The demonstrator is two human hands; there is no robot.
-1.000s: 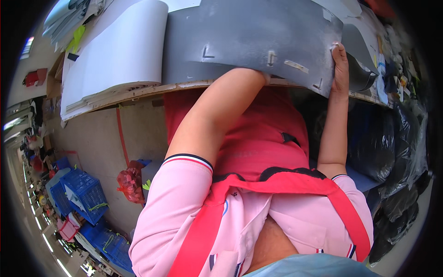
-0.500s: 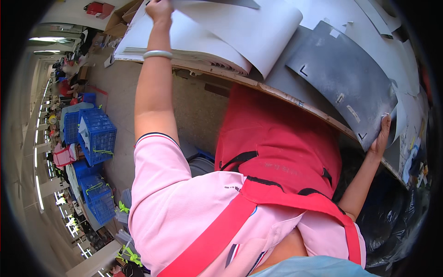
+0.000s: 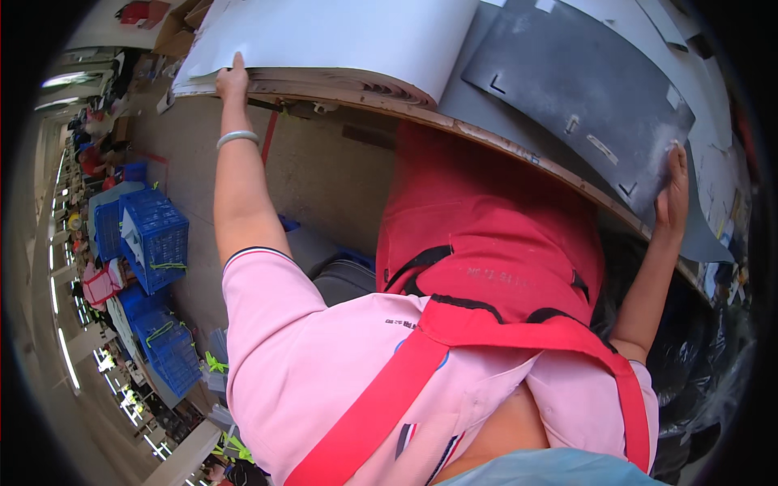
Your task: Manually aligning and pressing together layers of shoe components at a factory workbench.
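The left hand (image 3: 232, 79) is closing on the front left corner of the folded white sheets (image 3: 340, 36), a finger or thumb lying on top; how many layers it is holding I cannot tell. The right hand (image 3: 674, 190) is gripping the right end of the dark grey panel (image 3: 579, 97), its fingertips showing on the upper face. The sheets are lying toward the left end of the table (image 3: 486, 134), along its front edge, their rounded fold facing the panel. The panel is resting further right over a plain grey sheet (image 3: 478, 61). With the arms spreading this wide, a one-sided pull could probably skew the panel or tip its corner off the front edge, and a loose pinch could let layers slip. The panel's long axis is running roughly along that edge, its slotted long side facing the person and its right end angling nearest the edge.
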